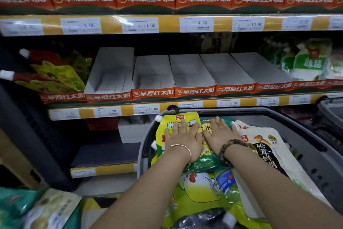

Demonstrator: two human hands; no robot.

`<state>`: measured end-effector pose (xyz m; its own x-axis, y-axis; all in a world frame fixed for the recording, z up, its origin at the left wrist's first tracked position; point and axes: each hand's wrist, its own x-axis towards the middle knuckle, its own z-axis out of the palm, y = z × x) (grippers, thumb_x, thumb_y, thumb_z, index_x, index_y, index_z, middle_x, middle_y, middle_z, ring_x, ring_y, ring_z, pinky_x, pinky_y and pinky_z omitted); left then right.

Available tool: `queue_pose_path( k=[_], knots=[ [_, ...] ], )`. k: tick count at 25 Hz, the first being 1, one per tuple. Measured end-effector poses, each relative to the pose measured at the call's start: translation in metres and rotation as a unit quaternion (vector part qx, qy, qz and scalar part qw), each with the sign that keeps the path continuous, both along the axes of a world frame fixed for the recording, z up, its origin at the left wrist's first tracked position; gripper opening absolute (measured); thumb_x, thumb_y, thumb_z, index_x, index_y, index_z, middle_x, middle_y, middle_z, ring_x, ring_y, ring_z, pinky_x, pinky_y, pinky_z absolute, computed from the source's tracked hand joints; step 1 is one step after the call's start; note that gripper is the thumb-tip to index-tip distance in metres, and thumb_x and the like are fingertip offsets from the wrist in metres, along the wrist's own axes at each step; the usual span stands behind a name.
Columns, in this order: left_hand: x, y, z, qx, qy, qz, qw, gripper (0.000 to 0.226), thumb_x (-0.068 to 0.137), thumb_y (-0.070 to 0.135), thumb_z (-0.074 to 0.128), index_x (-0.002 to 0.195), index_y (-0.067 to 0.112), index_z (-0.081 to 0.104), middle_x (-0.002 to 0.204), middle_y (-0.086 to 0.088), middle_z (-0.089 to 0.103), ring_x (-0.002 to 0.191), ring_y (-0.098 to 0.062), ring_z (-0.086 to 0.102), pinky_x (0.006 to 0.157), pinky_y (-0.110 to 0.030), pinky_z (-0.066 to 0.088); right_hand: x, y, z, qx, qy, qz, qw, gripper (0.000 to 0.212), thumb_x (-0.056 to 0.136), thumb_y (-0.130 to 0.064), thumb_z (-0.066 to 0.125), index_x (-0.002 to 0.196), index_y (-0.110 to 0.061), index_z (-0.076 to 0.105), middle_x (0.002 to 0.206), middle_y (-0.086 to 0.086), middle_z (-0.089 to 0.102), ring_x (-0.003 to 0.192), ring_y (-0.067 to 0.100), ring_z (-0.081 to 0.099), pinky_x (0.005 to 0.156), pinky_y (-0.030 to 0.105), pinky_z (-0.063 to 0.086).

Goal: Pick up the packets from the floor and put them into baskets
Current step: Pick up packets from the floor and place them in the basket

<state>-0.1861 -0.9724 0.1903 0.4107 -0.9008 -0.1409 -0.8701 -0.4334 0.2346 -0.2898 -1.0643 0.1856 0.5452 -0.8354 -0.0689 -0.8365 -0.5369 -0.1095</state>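
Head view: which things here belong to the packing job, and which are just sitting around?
Job: left hand, right hand, yellow spouted packet, white mushroom pouch, grey basket.
Lying about: white shelf trays, price labels, green-white bag on shelf.

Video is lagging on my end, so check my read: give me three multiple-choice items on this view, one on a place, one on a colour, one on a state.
1. Where do the left hand and right hand rest?
A. On the floor
B. On packets in the grey basket
C. On a shelf tray

2. What colour is the spouted packet under the left hand?
A. Pink
B. Black
C. Yellow

3. How are the hands held?
A. Flat, fingers straight
B. In fists
C. Pinching a spout

Answers: 1 B, the basket's rim runs round the packets beneath them. 2 C, yellow shows around the fingers. 3 A, both palms lie on the packets with fingers extended.
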Motion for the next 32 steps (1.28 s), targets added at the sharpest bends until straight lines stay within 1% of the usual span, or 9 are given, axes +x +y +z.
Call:
queue_pose_path(
  k=[4,8,12,14,17,20,25,29,32],
  knots=[
    [-0.003,0.003,0.002,0.004,-0.008,0.005,1.0,0.051,0.097,0.047,0.005,0.147,0.04,0.0,0.157,-0.001,-0.014,0.144,-0.026,-0.015,0.112,-0.051,-0.013,0.003,0.003,-0.001,-0.03,0.018,-0.008,0.999,0.063,0.095,-0.047,0.011,0.15,-0.016,0.006,0.158,0.003,0.001,0.145,0.016,0.003,0.116,0.043,0.001],
    [-0.004,0.013,-0.002,-0.04,0.001,0.013,0.999,0.051,0.098,0.045,0.008,0.149,0.036,0.004,0.158,-0.001,-0.006,0.145,-0.023,-0.008,0.114,-0.049,-0.008,0.001,0.007,-0.005,-0.064,0.015,-0.015,0.998,0.063,0.095,-0.05,0.011,0.15,-0.02,0.006,0.158,-0.001,0.001,0.145,0.016,0.004,0.115,0.044,0.004],
    [-0.006,0.029,0.005,-0.042,-0.012,-0.003,0.999,0.052,0.099,0.042,0.012,0.149,0.029,0.011,0.158,-0.005,0.005,0.145,-0.026,0.002,0.115,-0.049,0.0,-0.004,0.001,0.006,0.05,-0.003,-0.009,0.999,0.057,0.098,-0.043,0.014,0.15,-0.023,0.002,0.158,-0.002,-0.006,0.145,0.015,-0.001,0.115,0.045,0.003],
    [-0.004,0.042,0.016,-0.044,0.002,-0.019,0.999,0.049,0.099,0.038,0.023,0.147,0.027,0.022,0.155,-0.008,0.021,0.143,-0.029,0.017,0.114,-0.049,0.012,-0.006,0.006,0.017,0.082,0.007,-0.002,0.997,0.054,0.099,-0.04,0.018,0.15,-0.023,0.008,0.158,-0.001,-0.004,0.145,0.017,0.002,0.116,0.047,0.006],
    [0.012,0.069,0.036,-0.15,0.033,0.014,0.988,0.038,0.093,0.028,0.04,0.131,0.023,0.044,0.126,-0.008,0.056,0.113,-0.031,0.053,0.094,-0.041,0.039,0.0,0.032,0.037,0.04,-0.068,-0.008,0.997,0.051,0.097,-0.041,0.03,0.146,-0.027,0.026,0.156,0.0,0.017,0.14,0.018,0.023,0.114,0.044,0.021],
    [0.044,0.119,0.049,-0.256,0.046,0.053,0.964,0.039,0.089,0.026,0.045,0.128,0.028,0.047,0.124,-0.004,0.059,0.108,-0.03,0.055,0.089,-0.037,0.042,0.028,0.084,0.056,-0.03,-0.136,0.08,0.987,0.056,0.091,-0.036,0.045,0.144,-0.029,0.03,0.152,0.0,0.03,0.137,0.017,0.031,0.11,0.033,0.028],
    [0.11,0.231,0.044,-0.312,0.07,0.146,0.936,0.038,0.087,0.029,0.052,0.125,0.03,0.052,0.128,0.006,0.055,0.113,-0.019,0.054,0.096,-0.033,0.042,0.097,0.182,0.075,-0.003,-0.149,0.229,0.962,0.059,0.089,-0.039,0.05,0.144,-0.027,0.031,0.149,-0.003,0.033,0.133,0.015,0.036,0.106,0.028,0.033],
    [0.148,0.314,-0.003,-0.323,0.127,0.237,0.907,0.036,0.084,0.018,0.058,0.12,0.025,0.057,0.121,0.004,0.057,0.11,-0.016,0.056,0.091,-0.026,0.042,0.15,0.246,0.046,0.022,-0.135,0.299,0.944,0.059,0.091,-0.042,0.046,0.145,-0.029,0.028,0.148,-0.004,0.034,0.132,0.015,0.037,0.102,0.027,0.033],
    [0.169,0.364,-0.049,-0.285,0.125,0.283,0.907,0.039,0.084,0.017,0.058,0.121,0.027,0.054,0.126,0.003,0.054,0.113,-0.017,0.054,0.092,-0.027,0.042,0.186,0.284,-0.001,0.026,-0.101,0.33,0.938,0.057,0.089,-0.04,0.046,0.143,-0.028,0.031,0.145,-0.004,0.037,0.13,0.016,0.039,0.102,0.028,0.035]
  ],
)
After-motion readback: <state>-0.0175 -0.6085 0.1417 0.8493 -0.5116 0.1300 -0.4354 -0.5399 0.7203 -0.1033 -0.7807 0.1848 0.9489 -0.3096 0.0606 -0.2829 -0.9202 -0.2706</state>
